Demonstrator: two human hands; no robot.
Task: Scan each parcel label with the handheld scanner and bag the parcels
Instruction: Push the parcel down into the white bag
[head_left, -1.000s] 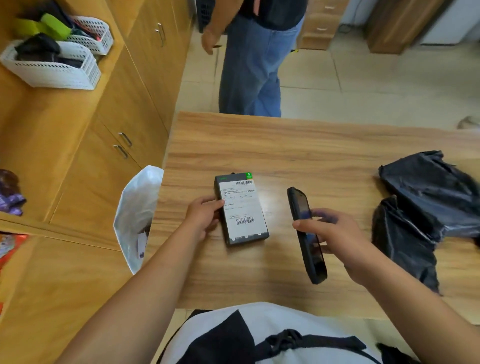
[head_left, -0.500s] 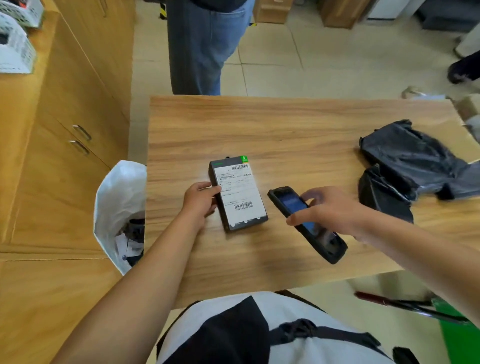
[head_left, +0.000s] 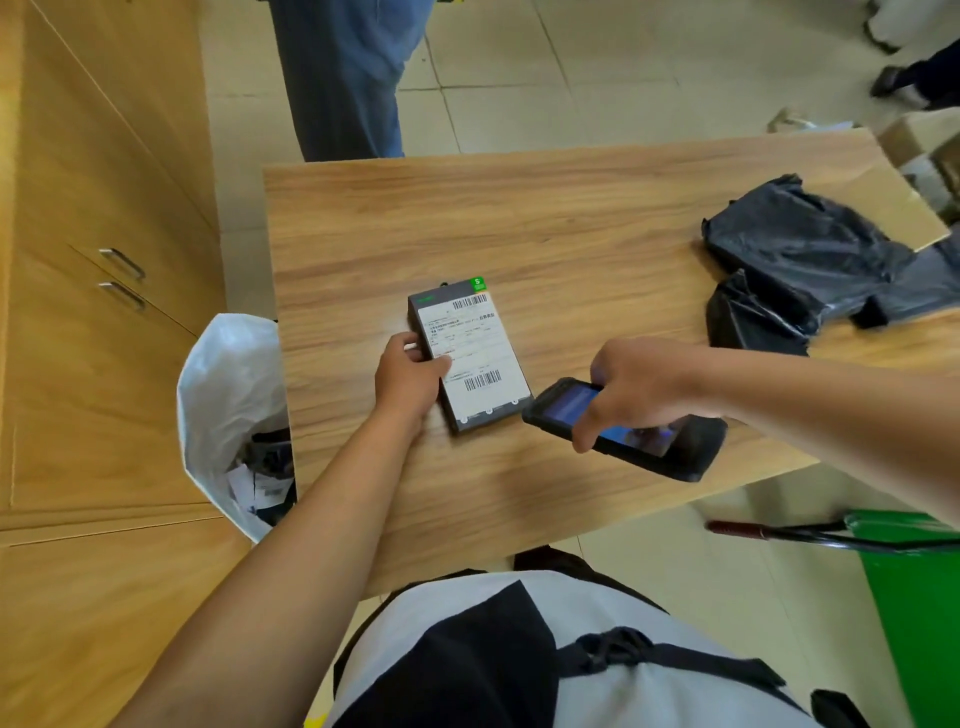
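Two hands working, left hand (head_left: 410, 375) grips parcel (head_left: 474, 351) on table (head_left: 571, 234), right hand (head_left: 644, 387) curled round scanner (head_left: 693, 451), tip perhaps touching parcel.

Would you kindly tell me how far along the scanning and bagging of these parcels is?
Done: the white bag beside the table already holds some labelled items. In hand: the left hand holds the labelled box on the table while the right hand grips the scanner, its head near the box. Left: bagging this box, plus the black-wrapped parcels at the far right.
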